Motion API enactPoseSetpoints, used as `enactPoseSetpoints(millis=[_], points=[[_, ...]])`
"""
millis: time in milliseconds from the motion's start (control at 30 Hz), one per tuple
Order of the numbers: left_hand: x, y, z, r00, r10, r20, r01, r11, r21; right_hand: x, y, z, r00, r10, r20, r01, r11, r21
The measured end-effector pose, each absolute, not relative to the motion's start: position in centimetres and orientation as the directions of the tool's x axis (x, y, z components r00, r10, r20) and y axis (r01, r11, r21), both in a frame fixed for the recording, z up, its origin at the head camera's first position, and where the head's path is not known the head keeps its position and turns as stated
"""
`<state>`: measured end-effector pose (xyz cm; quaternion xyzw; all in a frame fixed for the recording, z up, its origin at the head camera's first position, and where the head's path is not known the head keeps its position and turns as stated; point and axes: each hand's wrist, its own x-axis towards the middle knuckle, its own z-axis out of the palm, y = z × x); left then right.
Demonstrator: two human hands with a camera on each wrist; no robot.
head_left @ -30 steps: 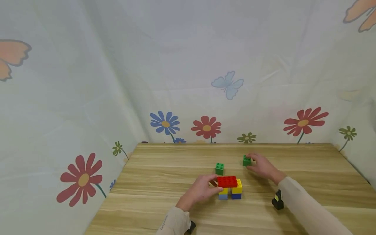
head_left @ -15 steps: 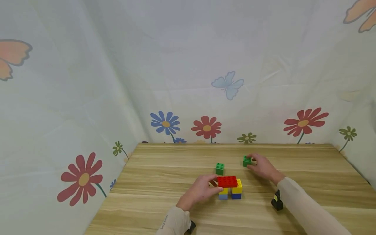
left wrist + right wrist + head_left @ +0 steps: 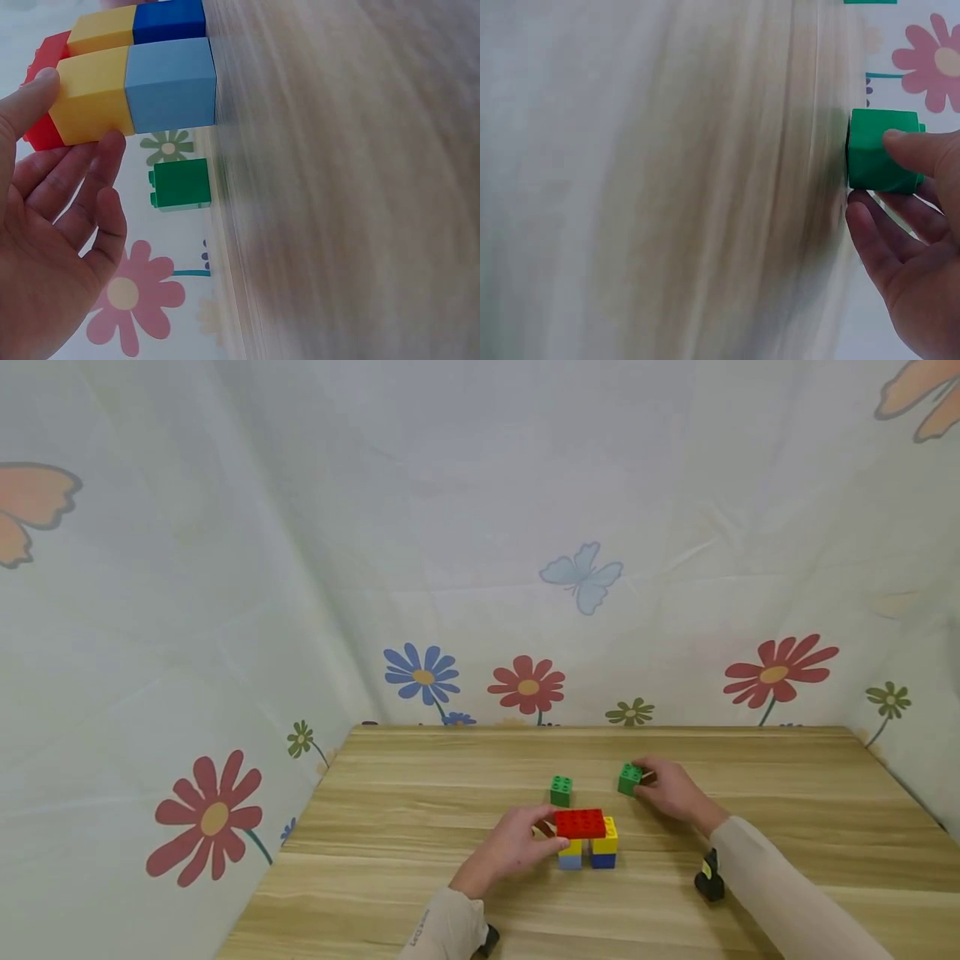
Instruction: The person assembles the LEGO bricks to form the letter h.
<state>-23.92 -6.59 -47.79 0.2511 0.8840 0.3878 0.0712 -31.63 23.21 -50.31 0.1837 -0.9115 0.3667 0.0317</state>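
My left hand point(image 3: 512, 843) grips the left side of a small block structure, thumb in front and fingers behind. A red block point(image 3: 580, 823) lies across two columns: yellow point(image 3: 94, 97) over light blue point(image 3: 171, 84) on the left, and yellow point(image 3: 604, 837) over dark blue point(image 3: 603, 861) on the right. My right hand point(image 3: 675, 790) pinches a green block point(image 3: 628, 779) farther back on the right; in the right wrist view my thumb lies on that green block point(image 3: 883, 151). Another green block point(image 3: 561, 791) stands just behind the structure, untouched.
The wooden table point(image 3: 420, 793) meets a pale cloth point(image 3: 465, 527) printed with flowers and butterflies at its back edge. A black object point(image 3: 708, 878) is beside my right sleeve, and another dark piece point(image 3: 488, 941) is by my left cuff.
The green block at my right hand has shifted slightly toward me and turned a little, my right hand moving with it. My left hand and the structure have stayed in place.
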Motion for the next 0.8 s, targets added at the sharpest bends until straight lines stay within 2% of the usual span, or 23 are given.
enactPoseSetpoints(millis=[333,800], points=[[-23.9,-6.7,-47.9,-0.864,0.497,0.077,0.391,0.569,0.724,-29.9,22.2,-48.9,-0.918,-0.370,0.142,-0.366,0.656,-0.660],[-23.8,-6.6,-47.8,-0.864,0.499,0.072,0.389,0.569,0.724,-26.8,20.5,-45.8,-0.858,-0.455,0.240,-0.501,0.631,-0.593]])
